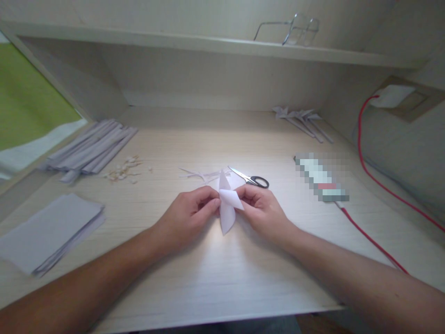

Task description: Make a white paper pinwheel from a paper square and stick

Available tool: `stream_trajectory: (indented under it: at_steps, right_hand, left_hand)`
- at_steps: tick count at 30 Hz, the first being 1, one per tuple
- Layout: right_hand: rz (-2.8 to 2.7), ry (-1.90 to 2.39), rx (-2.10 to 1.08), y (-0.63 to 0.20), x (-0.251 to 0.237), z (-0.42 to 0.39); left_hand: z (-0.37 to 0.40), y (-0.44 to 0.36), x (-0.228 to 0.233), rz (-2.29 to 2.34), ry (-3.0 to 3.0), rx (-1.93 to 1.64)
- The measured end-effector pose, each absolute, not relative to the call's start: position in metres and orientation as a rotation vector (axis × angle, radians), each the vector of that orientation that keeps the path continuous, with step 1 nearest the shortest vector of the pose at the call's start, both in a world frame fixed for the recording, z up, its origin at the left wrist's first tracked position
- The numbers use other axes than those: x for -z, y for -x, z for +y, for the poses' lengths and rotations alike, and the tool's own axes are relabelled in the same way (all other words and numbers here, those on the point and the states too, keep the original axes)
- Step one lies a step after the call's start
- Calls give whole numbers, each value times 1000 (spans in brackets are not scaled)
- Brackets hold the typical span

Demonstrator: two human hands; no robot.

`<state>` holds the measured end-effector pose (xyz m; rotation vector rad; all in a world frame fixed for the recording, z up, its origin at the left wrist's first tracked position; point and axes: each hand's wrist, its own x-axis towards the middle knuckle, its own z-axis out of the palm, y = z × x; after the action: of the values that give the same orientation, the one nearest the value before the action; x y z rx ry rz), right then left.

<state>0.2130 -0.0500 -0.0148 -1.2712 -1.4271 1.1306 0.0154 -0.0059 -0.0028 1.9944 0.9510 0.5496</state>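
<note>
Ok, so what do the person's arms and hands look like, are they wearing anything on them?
Both forearms are bare as far as the view reaches: no sleeves show. The left hand and right hand wear no gloves, and no watch, bracelet or ring is visible. No markings or bandages show either.

Two bare forearms enter the head view, one from about seven o'clock and one from about five o'clock. No sleeves cover them up to the frame edge. The left hand (189, 214) and right hand (262, 211) wear no gloves, rings, watch or bracelets. The fingernails that show are short and unpainted.
</note>
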Motion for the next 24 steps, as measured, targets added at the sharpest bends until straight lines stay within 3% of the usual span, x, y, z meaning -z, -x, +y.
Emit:
stream_trajectory:
  at_steps: [24]
  right_hand:
    - [-1212,1106,-1307,-213,22,-47]
  left_hand:
    - [-6,-9,5,908,-2156,-720]
